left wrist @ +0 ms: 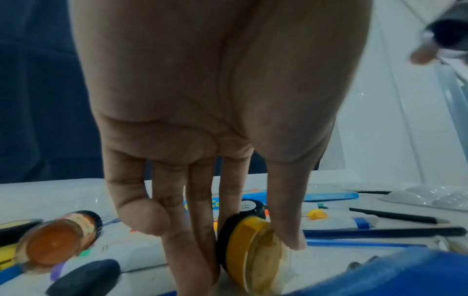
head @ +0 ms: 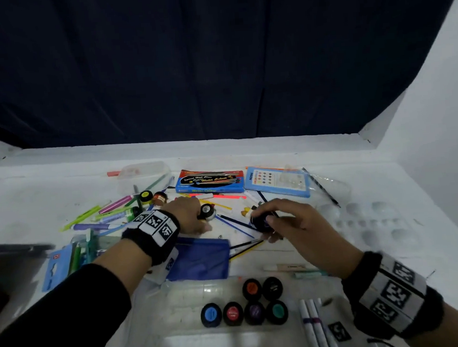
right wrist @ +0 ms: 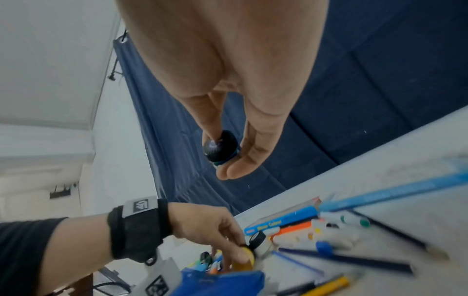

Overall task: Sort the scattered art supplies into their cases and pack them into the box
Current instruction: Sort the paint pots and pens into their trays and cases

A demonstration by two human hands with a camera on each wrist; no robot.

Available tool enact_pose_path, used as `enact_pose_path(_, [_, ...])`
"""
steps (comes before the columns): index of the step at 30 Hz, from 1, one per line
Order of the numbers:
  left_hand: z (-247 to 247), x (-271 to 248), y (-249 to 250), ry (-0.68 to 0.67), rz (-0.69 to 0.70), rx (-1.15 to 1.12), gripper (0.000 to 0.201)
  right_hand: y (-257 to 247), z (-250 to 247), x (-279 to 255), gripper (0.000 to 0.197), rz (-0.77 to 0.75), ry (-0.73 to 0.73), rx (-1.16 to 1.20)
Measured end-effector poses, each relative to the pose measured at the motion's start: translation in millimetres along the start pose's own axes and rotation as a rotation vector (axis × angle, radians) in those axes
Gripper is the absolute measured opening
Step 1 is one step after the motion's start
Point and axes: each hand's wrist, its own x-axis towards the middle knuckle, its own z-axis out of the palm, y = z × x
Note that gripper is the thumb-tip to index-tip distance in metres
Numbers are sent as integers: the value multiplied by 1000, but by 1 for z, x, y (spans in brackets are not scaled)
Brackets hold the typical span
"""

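Since both hands hold jars, where they go: the clear tray [head: 177, 299] sits near, toward the person.
Left hand [head: 187, 214]: fingers pinch the yellow jar [left wrist: 249, 254], lying sideways on the bench [head: 47, 194].
Right hand [head: 288, 220]: fingers wrap the dark jar [right wrist: 219, 145], lifted.

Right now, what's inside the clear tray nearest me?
Six black-capped paint pots stand in the clear tray: four in front, two behind. Their paint shows only by cap labels; the tray's near edge is out of view.

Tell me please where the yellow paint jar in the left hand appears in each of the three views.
Head view: mostly hidden under the left hand, centre of the picture; only black caps show at the fingers, so I cannot pick it out.
Left wrist view: yellow paint jar on its side, low centre, pinched between fingers and thumb.
Right wrist view: low centre, a yellow patch at the left hand's fingertips.
Shared landmark: the blue watercolour box.
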Motion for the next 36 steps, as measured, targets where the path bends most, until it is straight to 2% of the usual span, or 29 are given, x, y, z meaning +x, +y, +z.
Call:
enact_pose_path(3, [-8, -16, -7, 88, -4, -118, 33, 1, 8, -13, 11, 46, -55, 31])
enact_pose_path(6, [-16, -50, -13, 326, 56, -400, 33, 1, 18, -18, 19, 5, -115, -135])
enact_pose_path(8, [-17, -84, -8, 403, 147, -560, 44, 1, 25, -18, 25, -8, -174, -265])
enact_pose_path(10, [-8, -113, 0, 398, 234, -609, 47, 3, 33, -18, 22, -33, -238, -368])
enact_pose_path(13, [18, -140, 7, 368, 301, -568, 37, 6, 44, -15, 15, -104, -356, -481])
enact_pose_path(19, [58, -147, 14, 356, 257, -419, 27, 17, 61, -9, 14, -108, -504, -675])
enact_pose_path(24, [69, -143, 19, 257, 265, -443, 25, 19, 66, -9, 12, -124, -529, -771])
enact_pose_path(29, [71, -144, 20, 158, 282, -354, 22, 23, 67, -11, 19, -117, -526, -824])
enact_pose_path(32, [72, -143, 21, 180, 284, -294, 19, 23, 68, -11, 24, -120, -497, -893])
enact_pose_path(36, [67, -142, 28, 233, 198, -192, 18, 17, 72, -4, 26, -114, -469, -933])
